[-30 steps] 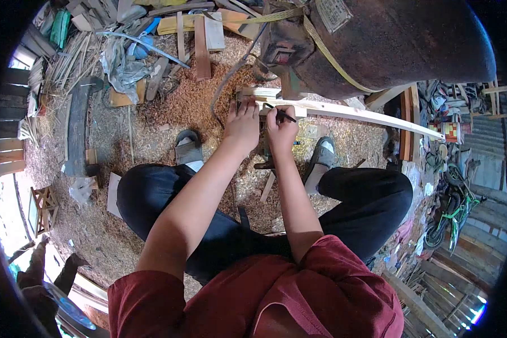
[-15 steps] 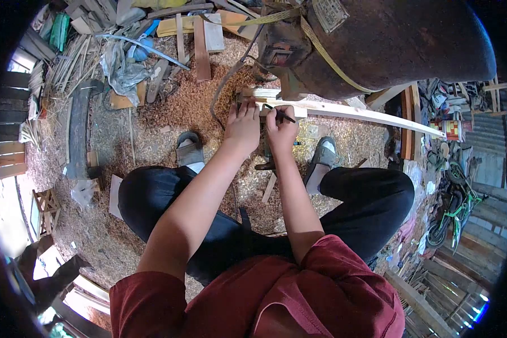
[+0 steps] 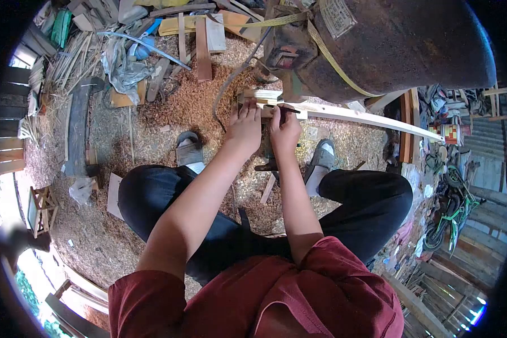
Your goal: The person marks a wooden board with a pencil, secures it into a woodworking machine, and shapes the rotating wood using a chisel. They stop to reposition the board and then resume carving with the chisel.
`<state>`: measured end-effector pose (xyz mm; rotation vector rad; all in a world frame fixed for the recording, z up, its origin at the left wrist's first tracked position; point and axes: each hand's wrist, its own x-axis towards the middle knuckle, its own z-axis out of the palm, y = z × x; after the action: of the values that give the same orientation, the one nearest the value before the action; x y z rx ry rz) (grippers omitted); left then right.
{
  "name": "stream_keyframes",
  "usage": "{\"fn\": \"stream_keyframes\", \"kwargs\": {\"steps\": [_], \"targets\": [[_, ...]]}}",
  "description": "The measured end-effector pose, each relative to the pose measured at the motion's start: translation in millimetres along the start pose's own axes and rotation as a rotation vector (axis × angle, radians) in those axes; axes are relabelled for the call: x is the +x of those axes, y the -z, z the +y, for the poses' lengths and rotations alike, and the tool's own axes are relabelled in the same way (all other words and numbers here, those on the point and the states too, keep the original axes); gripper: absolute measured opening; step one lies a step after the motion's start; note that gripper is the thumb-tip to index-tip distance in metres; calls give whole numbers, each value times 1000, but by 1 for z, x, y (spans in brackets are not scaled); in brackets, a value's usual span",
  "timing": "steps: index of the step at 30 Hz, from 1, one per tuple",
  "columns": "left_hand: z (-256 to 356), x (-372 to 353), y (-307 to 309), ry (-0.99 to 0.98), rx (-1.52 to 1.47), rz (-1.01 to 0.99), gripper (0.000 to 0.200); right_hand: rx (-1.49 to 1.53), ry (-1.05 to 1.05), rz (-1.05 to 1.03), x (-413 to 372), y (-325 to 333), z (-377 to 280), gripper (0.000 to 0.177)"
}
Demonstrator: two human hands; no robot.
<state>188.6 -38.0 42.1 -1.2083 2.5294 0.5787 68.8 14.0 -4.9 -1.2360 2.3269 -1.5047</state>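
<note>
From my remote view I see a workshop floor (image 3: 208, 104) strewn with wood shavings, with piled scrap boards (image 3: 188, 25) toward the top left. Daylight enters brightly through gaps in a slatted timber wall (image 3: 5, 121) on the left. A green motorcycle (image 3: 452, 217) stands at the right, near corrugated sheeting (image 3: 493, 149).

Maroon shirt (image 3: 338, 290) (short-sleeved), dark trousers (image 3: 372, 197)

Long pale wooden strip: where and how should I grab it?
I'd grip the strip toward its end on the person's right, coming from above and closing across its narrow width. That stretch is slender and uncovered, clear of the left hand and right hand.
</note>
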Motion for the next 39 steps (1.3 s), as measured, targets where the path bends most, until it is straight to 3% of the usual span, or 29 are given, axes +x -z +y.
{"fn": "stream_keyframes", "kwargs": {"steps": [2, 4, 11, 23, 25, 28, 35, 39], "targets": [[0, 1, 0, 3, -13, -1, 61, -6, -22, -2, 2, 1, -6, 28], [0, 2, -2, -2, 8, 6, 61, -73, 105, 76, 3, 2, -12, 33], [-1, 2, -4, -15, 30, 31, 62, -26, 49, 50, 0, 0, -4, 37], [-1, 2, -1, -3, -11, -6, 61, 79, 38, 94, -1, -2, -7, 27], [0, 2, 2, 1, -6, -26, 62, -131, 11, -33, -2, 1, -5, 24], [1, 1, 3, -1, 43, -22, 62, -52, 127, 101, -1, -5, -3, 22], [-2, 2, -8, -21, 76, 73, 62, -17, 77, 49, -3, -2, -8, 21], [-2, -1, 1, -14, 3, 4, 62, -8, 93, 73, -3, -3, -7, 16]]}}
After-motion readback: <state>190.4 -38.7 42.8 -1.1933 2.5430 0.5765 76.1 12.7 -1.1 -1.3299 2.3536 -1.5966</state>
